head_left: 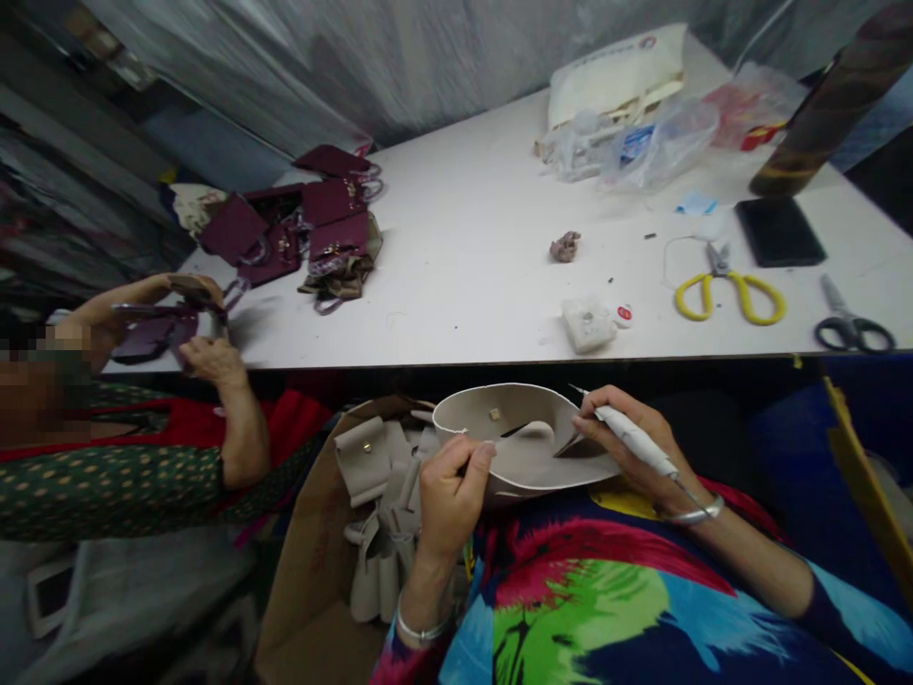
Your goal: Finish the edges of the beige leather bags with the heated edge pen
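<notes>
A beige leather-like handbag body (532,392), curved open at the top, rests at my lap with a small gold fitting on its inner wall. My left hand (453,490) is closed, pinching the near left part of the bag and a narrow strip across its opening. Between the fingers of my right hand (652,423) lies a pointed tool (638,440) with a white-wrapped handle and thin metal tip, angled up past the bag's rim. Those fingertips also touch the bag's right side. Whether they grip its edge too is hard to see.
A cardboard box (306,552) of beige bag pieces (389,495) stands at my left. On the white table (456,285) lie yellow-handled snips (728,285), black scissors (848,323), a phone (780,231), a white block (589,323) and maroon bags (314,224). A co-worker (143,428) handles another.
</notes>
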`<state>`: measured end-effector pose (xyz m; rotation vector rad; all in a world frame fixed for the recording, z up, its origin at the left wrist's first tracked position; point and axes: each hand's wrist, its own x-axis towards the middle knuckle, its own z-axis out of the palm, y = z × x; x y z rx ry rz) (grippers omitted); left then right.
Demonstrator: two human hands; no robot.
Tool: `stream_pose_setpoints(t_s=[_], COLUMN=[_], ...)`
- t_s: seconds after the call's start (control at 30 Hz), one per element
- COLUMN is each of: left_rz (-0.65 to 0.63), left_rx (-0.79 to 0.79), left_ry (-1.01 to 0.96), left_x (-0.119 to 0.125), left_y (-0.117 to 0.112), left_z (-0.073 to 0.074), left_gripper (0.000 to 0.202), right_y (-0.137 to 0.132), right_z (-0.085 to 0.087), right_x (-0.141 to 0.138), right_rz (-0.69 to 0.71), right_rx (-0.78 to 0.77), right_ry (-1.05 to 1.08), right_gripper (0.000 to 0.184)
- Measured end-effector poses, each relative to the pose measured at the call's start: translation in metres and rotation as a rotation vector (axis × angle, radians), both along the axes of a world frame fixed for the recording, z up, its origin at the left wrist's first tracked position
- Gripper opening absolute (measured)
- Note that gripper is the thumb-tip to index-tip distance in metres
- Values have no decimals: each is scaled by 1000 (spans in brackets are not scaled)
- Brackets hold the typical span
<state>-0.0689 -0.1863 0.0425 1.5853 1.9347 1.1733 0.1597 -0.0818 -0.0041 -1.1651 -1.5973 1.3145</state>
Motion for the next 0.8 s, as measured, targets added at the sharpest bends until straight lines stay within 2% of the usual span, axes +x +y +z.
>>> stream_pose_setpoints(t_s=[0.3, 0.5, 0.8], left_rz=[48, 43, -22], left_rx=[-44, -40, 80], left_ry=[-14, -11, 95], left_x=[-2, -1, 6], left_y=[3, 5, -1], left_z=[-3, -2, 3], left_gripper=[36, 34, 27], right_y=[1, 1, 6], right_z=[7, 3, -1], right_x=[1, -2, -1], right_rz=[-48, -85, -83], right_rx=[35, 30, 52], right_ry=[-35, -39, -56], right_gripper=[30, 36, 34])
